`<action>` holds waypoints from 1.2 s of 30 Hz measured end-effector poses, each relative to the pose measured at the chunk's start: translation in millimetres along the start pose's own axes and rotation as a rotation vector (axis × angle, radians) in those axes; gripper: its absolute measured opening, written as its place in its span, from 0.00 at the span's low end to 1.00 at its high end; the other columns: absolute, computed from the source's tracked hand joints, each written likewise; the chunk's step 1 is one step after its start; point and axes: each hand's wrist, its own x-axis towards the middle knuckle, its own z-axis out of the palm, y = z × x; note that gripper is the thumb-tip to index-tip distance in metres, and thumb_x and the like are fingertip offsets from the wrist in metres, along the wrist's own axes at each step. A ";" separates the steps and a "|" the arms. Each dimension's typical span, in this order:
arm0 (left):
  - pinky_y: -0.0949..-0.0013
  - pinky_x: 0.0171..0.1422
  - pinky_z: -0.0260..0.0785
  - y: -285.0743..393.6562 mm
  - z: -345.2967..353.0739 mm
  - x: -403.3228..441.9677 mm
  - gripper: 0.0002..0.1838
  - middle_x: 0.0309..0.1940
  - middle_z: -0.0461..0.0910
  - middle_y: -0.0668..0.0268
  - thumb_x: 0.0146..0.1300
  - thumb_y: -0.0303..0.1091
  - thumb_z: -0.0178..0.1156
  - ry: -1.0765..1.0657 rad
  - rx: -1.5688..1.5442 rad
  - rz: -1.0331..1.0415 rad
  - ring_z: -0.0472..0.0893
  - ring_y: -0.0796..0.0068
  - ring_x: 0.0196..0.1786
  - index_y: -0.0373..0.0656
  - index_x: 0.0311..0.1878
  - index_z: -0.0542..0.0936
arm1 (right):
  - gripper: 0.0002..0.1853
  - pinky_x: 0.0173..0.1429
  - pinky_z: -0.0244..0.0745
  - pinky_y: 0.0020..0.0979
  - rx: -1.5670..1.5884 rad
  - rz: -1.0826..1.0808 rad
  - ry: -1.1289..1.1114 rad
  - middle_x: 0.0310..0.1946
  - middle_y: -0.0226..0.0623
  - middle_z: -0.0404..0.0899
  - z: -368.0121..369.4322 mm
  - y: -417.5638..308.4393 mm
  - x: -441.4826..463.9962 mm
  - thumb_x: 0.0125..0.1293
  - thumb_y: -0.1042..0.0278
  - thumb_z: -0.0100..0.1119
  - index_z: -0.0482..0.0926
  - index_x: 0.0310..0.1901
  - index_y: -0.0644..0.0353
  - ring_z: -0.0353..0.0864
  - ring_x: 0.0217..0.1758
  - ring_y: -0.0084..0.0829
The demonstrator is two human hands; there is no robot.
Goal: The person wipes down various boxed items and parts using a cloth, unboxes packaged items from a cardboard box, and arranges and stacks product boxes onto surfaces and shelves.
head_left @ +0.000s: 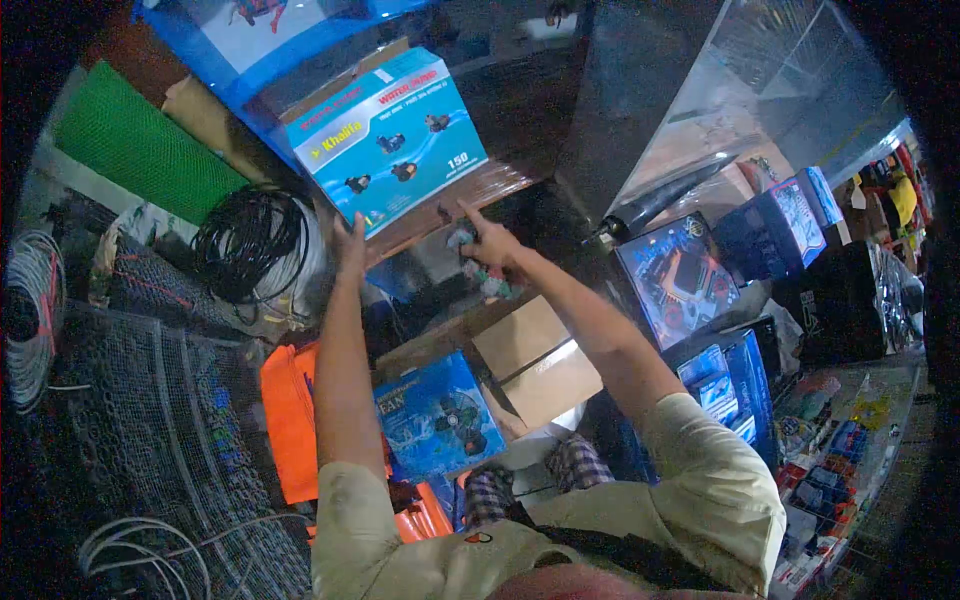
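A blue water pump carton (405, 150) with printed pump pictures is tilted on a brown ledge (505, 180). My left hand (348, 246) is at its lower left corner, fingers and thumb closed on the edge. Below the carton's lower right side is my right hand (492, 243). Its index finger stretches toward the ledge, while the other fingers curl by a pale crumpled bundle (464, 243). What that bundle is, I cannot make out.
By my feet are a blue fan box (438, 415) and a brown cardboard box (535, 360). Orange material (287, 420) lies left, near a black cable coil (250, 240) and a green mesh roll (145, 140). More boxes (680, 280) stand right.
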 end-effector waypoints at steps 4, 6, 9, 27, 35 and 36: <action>0.54 0.67 0.53 -59.0 -4.3 50.6 0.40 0.65 0.57 0.55 0.62 0.47 0.56 0.067 0.020 0.038 0.59 0.54 0.66 0.44 0.70 0.47 | 0.51 0.53 0.69 0.44 0.026 -0.026 -0.050 0.47 0.56 0.75 5.6 11.3 -28.4 0.50 0.58 0.64 0.39 0.70 0.36 0.75 0.48 0.56; 0.54 0.68 0.52 -65.8 -3.1 46.3 0.40 0.66 0.55 0.54 0.62 0.46 0.56 0.054 -0.032 0.026 0.56 0.53 0.67 0.44 0.70 0.46 | 0.49 0.54 0.70 0.41 0.075 -0.003 -0.077 0.49 0.54 0.74 7.6 16.3 -46.1 0.51 0.57 0.64 0.42 0.70 0.38 0.74 0.50 0.53; 0.55 0.68 0.51 -139.4 4.6 86.5 0.42 0.69 0.49 0.53 0.62 0.45 0.57 0.154 0.142 -0.086 0.51 0.53 0.70 0.43 0.71 0.44 | 0.44 0.59 0.67 0.33 0.249 -0.023 -0.040 0.53 0.46 0.73 19.2 38.9 -83.6 0.53 0.68 0.63 0.48 0.69 0.48 0.73 0.54 0.38; 0.66 0.26 0.66 -138.7 117.0 -86.7 0.26 0.32 0.71 0.62 0.59 0.50 0.59 -0.090 -0.123 -0.500 0.72 0.71 0.29 0.43 0.52 0.66 | 0.16 0.41 0.71 0.28 0.459 0.491 0.828 0.32 0.34 0.78 -46.5 97.2 -366.2 0.54 0.64 0.63 0.74 0.41 0.63 0.74 0.35 0.24; 0.61 0.56 0.64 -101.0 288.9 -246.8 0.45 0.52 0.70 0.57 0.49 0.70 0.55 -0.887 0.054 -0.673 0.73 0.63 0.52 0.39 0.58 0.67 | 0.21 0.48 0.70 0.33 0.094 0.454 1.398 0.40 0.43 0.75 -172.6 150.0 -371.3 0.54 0.69 0.61 0.71 0.50 0.62 0.75 0.43 0.36; 0.58 0.58 0.62 -91.3 308.1 -256.5 0.45 0.53 0.70 0.56 0.49 0.71 0.56 -0.874 0.066 -0.700 0.72 0.61 0.53 0.40 0.58 0.66 | 0.24 0.50 0.69 0.36 -0.017 0.437 1.444 0.44 0.46 0.74 -179.6 151.9 -367.1 0.52 0.68 0.62 0.71 0.52 0.60 0.74 0.46 0.41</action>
